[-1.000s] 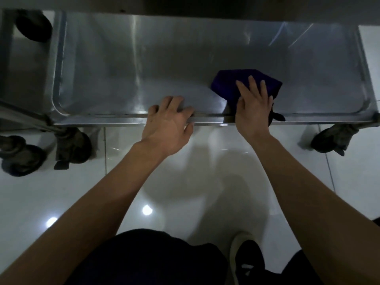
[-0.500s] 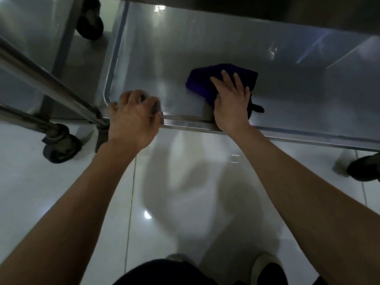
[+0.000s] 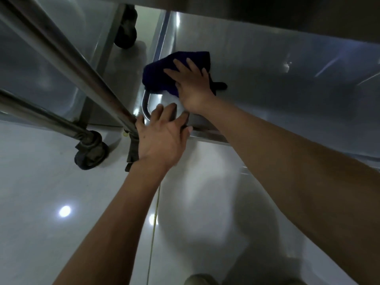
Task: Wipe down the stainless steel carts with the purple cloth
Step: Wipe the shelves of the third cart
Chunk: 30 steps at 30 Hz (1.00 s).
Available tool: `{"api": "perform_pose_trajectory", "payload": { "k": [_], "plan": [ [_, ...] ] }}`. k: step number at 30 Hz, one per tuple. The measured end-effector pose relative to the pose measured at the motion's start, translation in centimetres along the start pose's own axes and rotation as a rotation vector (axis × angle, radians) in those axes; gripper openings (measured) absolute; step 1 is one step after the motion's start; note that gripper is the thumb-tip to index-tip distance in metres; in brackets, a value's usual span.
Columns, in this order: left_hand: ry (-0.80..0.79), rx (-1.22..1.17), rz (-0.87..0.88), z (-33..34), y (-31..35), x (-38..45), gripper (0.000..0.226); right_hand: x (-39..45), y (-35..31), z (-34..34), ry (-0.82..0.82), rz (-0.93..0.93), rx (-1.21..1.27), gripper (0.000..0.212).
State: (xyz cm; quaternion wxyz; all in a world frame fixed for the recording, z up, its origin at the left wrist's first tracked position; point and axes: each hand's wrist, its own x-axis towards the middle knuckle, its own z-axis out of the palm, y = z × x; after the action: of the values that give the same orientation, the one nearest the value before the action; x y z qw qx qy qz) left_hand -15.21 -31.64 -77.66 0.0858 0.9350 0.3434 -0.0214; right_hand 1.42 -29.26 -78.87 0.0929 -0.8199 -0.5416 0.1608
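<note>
Head view, at 12 o'clock: we list the lower shelf of the stainless steel cart (image 3: 267, 64), brushed, dully reflective, with a raised rim rounded at the corner.
Purple cloth (image 3: 164, 68): bunched, soft, dark, lying on the shelf by its 9 o'clock corner.
Right hand (image 3: 192, 83): fingers straight, spread, pressing the cloth flat.
Left hand (image 3: 162, 136): at 6 o'clock of the cloth, fingers curled over the shelf rim; we judge it a steadying grip.
Caster (image 3: 90, 153): at 9 o'clock, dark, on glossy floor tiles (image 3: 51, 202).
Risk: we judge the cart may roll under a hard push, or the cloth snag on the rim corner.
</note>
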Motion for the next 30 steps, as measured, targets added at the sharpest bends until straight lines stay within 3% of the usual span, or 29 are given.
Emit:
{"api": "perform_pose_trajectory", "payload": {
  "k": [11, 16, 24, 30],
  "plan": [
    [-0.040, -0.036, -0.031, -0.3, 0.7, 1.3, 0.042, 0.9, 2.1, -0.1, 0.050, -0.018, -0.015, 0.057],
    [-0.013, -0.064, -0.054, -0.8, 3.1, 1.7, 0.028, -1.5, 7.6, -1.5, 0.087, 0.110, -0.002, 0.054],
    [-0.100, -0.084, 0.201, -0.3, 11.6, 3.3, 0.036, -9.9, 19.2, -5.0, 0.163, 0.391, 0.002, 0.051],
    [-0.193, -0.041, 0.192, -0.1, 14.1, 4.4, 0.042, -15.3, 24.7, -6.9, 0.150, 0.534, -0.023, 0.051]
  ]
}}
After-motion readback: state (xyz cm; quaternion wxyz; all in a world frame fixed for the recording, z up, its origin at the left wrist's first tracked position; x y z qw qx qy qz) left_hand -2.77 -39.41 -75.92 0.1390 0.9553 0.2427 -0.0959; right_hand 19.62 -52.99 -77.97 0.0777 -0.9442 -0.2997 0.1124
